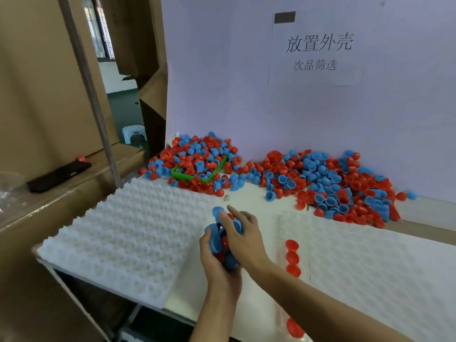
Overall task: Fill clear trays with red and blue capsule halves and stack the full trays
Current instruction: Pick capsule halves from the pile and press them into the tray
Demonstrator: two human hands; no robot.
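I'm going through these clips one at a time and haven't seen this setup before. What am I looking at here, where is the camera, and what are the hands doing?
There is no machine: a person works with bare hands, filmed by a wide-angle camera on their head, looking down. The left hand cups a handful of blue and red capsule halves; the right hand reaches into that handful, a blue half at its fingertips. On the white table lie two dimpled trays: the left tray looks unfilled, the right tray has a few red halves along its near edge. Behind them are loose piles of capsule halves, one burying a green bin. A paper sign hangs on the back wall.
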